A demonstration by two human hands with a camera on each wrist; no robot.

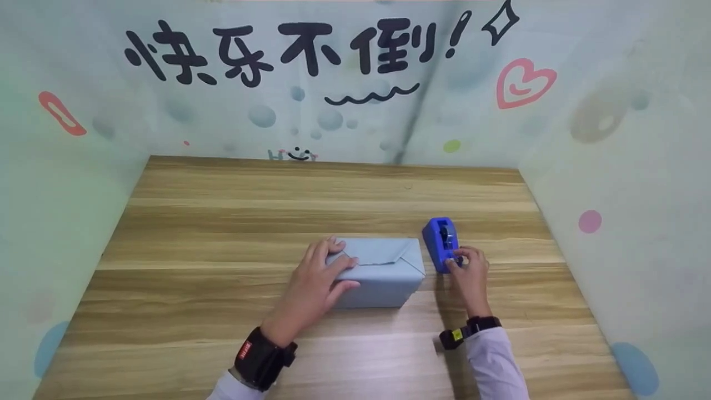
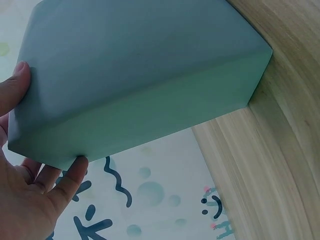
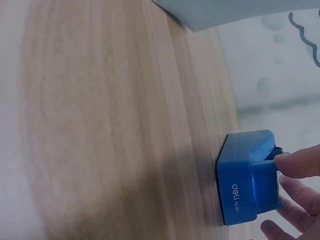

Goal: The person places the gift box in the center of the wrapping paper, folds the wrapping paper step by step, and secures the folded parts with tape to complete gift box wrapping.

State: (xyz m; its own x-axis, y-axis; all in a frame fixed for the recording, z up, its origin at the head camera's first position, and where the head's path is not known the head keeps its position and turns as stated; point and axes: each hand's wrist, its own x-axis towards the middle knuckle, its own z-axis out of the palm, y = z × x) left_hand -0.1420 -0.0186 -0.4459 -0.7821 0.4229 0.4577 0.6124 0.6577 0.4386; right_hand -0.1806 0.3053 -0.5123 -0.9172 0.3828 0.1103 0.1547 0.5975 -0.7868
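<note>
A box wrapped in light blue-grey paper (image 1: 373,291) sits on the wooden table, a folded paper flap (image 1: 377,251) across its top. At its left end my left hand (image 1: 312,283) holds it, fingers over the top and thumb against the front. In the left wrist view the fingers reach round one end of the box (image 2: 150,95). To the right stands a blue tape dispenser (image 1: 435,244) with a tape roll (image 1: 446,233) in it. My right hand (image 1: 472,278) is at its near end, thumb and finger pinching the tape by the toothed cutter (image 3: 278,185). The clear tape itself hardly shows.
The wood-grain table (image 1: 211,233) is bordered at the back and both sides by pale printed walls (image 1: 355,128). The dispenser stands a small gap away from the box's right end. Both wrists wear black camera straps (image 1: 260,358).
</note>
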